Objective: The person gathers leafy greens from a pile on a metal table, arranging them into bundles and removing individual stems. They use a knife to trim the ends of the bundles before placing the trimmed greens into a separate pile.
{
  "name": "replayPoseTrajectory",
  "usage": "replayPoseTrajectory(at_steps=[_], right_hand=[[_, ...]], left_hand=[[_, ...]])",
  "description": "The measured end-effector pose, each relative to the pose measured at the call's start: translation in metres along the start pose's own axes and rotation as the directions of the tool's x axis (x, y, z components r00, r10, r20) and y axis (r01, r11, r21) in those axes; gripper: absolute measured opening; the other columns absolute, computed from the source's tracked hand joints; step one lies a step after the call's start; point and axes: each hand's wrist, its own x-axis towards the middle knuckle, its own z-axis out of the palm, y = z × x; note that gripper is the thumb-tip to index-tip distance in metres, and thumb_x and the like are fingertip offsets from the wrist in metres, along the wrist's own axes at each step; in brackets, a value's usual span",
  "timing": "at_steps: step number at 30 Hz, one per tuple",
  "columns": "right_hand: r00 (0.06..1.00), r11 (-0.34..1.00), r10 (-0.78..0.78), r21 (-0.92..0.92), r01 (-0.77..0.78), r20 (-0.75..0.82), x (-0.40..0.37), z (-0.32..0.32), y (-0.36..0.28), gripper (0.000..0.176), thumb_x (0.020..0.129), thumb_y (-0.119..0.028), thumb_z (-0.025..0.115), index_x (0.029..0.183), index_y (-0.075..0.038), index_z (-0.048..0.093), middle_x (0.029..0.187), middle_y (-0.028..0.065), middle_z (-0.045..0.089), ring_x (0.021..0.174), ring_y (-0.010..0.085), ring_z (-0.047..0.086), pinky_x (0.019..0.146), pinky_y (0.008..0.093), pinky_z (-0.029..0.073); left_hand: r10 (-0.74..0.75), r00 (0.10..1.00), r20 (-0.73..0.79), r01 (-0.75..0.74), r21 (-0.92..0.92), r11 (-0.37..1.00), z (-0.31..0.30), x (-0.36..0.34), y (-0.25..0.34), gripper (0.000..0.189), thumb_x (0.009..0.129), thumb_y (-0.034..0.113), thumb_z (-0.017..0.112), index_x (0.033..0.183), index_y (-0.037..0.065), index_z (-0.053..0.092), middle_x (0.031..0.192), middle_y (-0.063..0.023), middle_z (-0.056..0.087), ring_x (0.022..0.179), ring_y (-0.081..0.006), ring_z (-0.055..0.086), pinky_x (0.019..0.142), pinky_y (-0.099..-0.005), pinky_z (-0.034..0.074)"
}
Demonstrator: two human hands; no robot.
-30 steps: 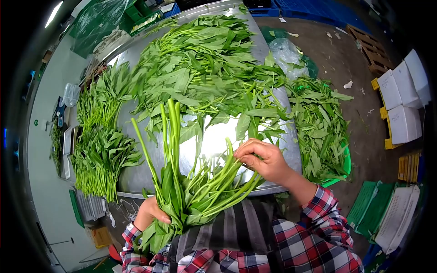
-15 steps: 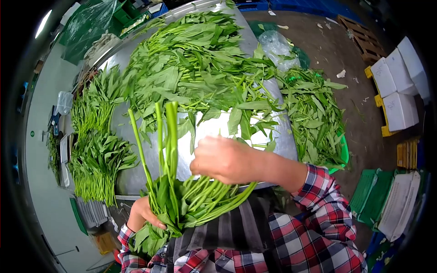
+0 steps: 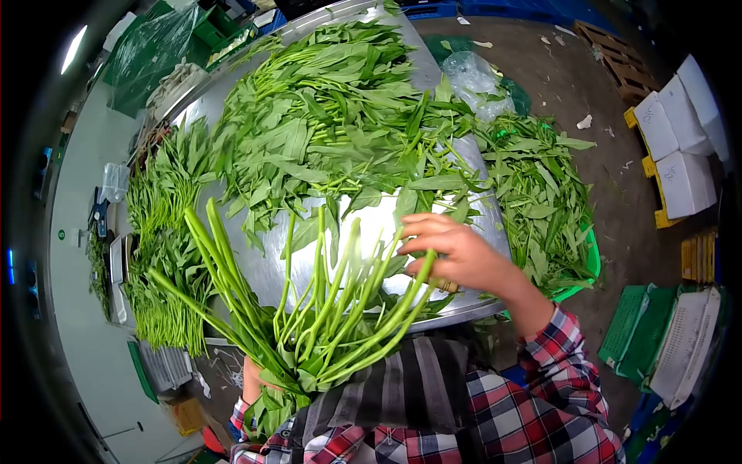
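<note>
Bunch of greens [image 3: 305, 352] held in front of the person, just above the near edge of a steel table [image 3: 259, 267] and against the striped apron [image 3: 386, 387]. The table bears a broad heap of loose greens [image 3: 332, 116], spread over its far and middle parts; on its left side lie two sorted bundles [image 3: 166, 193], one beyond the other, the nearer partly covered by the bunch's left-hand stems. To the right, just beside the table, a green basket [image 3: 592, 259] is heaped with leafy stems, and a clear plastic bag [image 3: 479, 77] lies beyond it. Farther right, well apart from the work, are white boxes [image 3: 688, 185] on a yellow pallet [image 3: 658, 197], a wooden pallet [image 3: 618, 58], and green crates [image 3: 634, 317] beside a white crate [image 3: 684, 340]. The bunch's long axis runs from its leafy end, low and near the body, to its stem ends, which point upward and away from the person; the stems fan out, some leaning left, others right. The left hand [image 3: 251, 379] is clasped around the bunch at the leafy end, its fingers largely hidden by foliage. The right hand [image 3: 456, 251] has its fingers apart beside the rightmost stems; whether it touches them cannot be told.
</note>
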Motion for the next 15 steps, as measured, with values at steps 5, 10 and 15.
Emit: replayPoseTrajectory(at_steps=[5, 10, 15], right_hand=[[0.825, 0.970, 0.048, 0.171, -0.173, 0.563, 0.025, 0.030, 0.000, 0.064, 0.073, -0.034, 0.071, 0.123, -0.002, 0.048, 0.117, 0.0164, 0.055, 0.111, 0.0294, 0.050, 0.095, 0.0351, 0.039], [0.895, 0.582, 0.086, 0.708, -0.401, 0.437, 0.027, 0.060, -0.006, 0.051, 0.076, -0.015, 0.071, 0.118, 0.004, 0.050, 0.106, 0.0119, 0.060, 0.095, 0.0205, 0.058, 0.084, 0.0308, 0.046], [0.901, 0.584, 0.286, 0.686, -0.433, 0.325, 0.013, 0.031, 0.008, 0.029, 0.083, -0.019, 0.059, 0.103, 0.003, 0.059, 0.096, 0.0092, 0.063, 0.090, 0.0147, 0.059, 0.081, 0.0282, 0.046]], left_hand=[[0.003, 1.000, 0.010, -0.003, 0.019, 1.000, -0.001, 0.008, 0.004, 0.052, 0.056, 0.016, 0.084, 0.100, -0.001, 0.062, 0.102, -0.0129, 0.060, 0.092, -0.0255, 0.056, 0.080, -0.0358, 0.043], [0.013, 1.000, 0.008, -0.014, 0.032, 0.999, -0.003, 0.008, 0.004, 0.053, 0.056, 0.017, 0.084, 0.101, -0.001, 0.062, 0.105, -0.0138, 0.059, 0.095, -0.0267, 0.055, 0.082, -0.0370, 0.042], [0.032, 0.999, -0.005, -0.031, 0.044, 0.999, -0.002, 0.005, 0.001, 0.054, 0.056, 0.017, 0.084, 0.102, -0.002, 0.061, 0.107, -0.0147, 0.058, 0.097, -0.0278, 0.054, 0.084, -0.0381, 0.041]])
